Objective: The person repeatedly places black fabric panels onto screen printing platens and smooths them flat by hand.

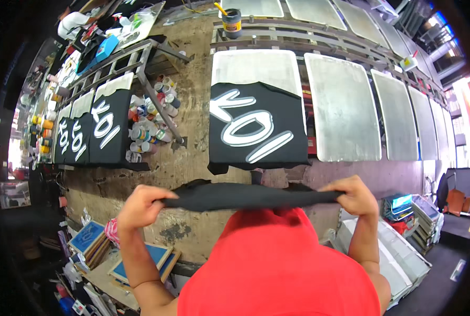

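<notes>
A black piece of cloth (250,196), perhaps a T-shirt, is stretched sideways between my two hands in front of my red top. My left hand (142,205) pinches its left end, and my right hand (353,195) grips the right end. Just beyond it, a black T-shirt (293,108) with large white printed characters lies over a pale printing board (256,66). To its right is a bare grey board (341,108). The far side of the held cloth is hidden.
More black printed shirts (111,124) lie on boards at the left. Several paint tubs (153,129) crowd under that rack. A dark tub (231,23) with a yellow handle stands on the rail. Framed blue screens (145,260) are stacked lower left. A person (74,23) is at the far left.
</notes>
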`<state>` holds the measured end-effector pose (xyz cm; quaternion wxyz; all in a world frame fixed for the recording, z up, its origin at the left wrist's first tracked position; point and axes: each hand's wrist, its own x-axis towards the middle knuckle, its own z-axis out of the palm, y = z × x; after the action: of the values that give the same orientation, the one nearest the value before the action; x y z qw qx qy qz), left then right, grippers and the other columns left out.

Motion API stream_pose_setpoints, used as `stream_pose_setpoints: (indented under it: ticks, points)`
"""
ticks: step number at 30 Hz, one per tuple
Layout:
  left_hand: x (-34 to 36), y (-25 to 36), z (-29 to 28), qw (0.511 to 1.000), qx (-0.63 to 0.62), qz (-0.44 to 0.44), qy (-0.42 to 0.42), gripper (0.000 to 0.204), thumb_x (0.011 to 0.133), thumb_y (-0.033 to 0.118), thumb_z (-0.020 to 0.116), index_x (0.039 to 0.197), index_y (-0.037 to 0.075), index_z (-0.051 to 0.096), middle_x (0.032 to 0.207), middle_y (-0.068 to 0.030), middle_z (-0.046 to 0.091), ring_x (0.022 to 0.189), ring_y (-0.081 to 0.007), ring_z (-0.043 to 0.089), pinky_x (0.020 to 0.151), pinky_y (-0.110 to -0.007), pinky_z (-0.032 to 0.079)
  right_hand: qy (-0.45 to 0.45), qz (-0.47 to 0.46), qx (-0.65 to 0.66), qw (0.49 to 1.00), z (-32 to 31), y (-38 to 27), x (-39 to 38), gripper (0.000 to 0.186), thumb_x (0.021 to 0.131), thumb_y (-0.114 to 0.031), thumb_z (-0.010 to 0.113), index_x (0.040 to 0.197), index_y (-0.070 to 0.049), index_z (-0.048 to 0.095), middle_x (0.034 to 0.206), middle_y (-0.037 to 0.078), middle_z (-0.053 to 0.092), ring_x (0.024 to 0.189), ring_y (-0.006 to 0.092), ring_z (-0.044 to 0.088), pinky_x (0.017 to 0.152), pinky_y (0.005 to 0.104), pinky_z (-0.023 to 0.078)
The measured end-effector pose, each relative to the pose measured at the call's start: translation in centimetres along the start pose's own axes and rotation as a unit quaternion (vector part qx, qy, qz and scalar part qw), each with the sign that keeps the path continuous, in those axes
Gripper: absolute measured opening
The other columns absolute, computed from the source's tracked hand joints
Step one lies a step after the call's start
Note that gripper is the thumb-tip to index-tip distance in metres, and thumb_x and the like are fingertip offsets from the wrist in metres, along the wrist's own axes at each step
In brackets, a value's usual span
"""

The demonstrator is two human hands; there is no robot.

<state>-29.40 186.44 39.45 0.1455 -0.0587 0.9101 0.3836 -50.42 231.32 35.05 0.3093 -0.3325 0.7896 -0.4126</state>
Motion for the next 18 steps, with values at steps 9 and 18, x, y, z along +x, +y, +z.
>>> stream_pose_setpoints:
  ticks: [9, 18]
  points:
    - [30.1, -13.8, -9.0, 0.998, 0.042, 0.020, -0.048, 0.018, 0.078, 0.006, 0.058, 0.091, -0.003, 0.066, 0.082, -0.0204, 0.067, 0.077, -0.0320, 0.065, 0.074, -0.039, 0.051, 0.003, 0.036, -0.044, 0.998, -8.8, 10.5, 26.5, 0.023, 0.085, -0.014, 0.067, 0.102, 0.000, 0.072, 0.086, 0.006, 0.071, 0.079, 0.0131, 0.064, 0.074, 0.0341, 0.052]
    - [43.8, -28.2, 2.0, 0.991, 0.030, -0.131, -0.022, 0.022, 0.081, 0.010, 0.065, 0.101, 0.004, 0.071, 0.090, -0.0168, 0.072, 0.087, -0.0324, 0.069, 0.079, -0.041, 0.052, 0.070, 0.116, -0.031, 0.990, -2.3, 25.2, 37.4, 0.027, 0.086, -0.017, 0.072, 0.105, 0.003, 0.069, 0.134, 0.021, 0.060, 0.123, 0.0363, 0.057, 0.104, 0.0392, 0.044]
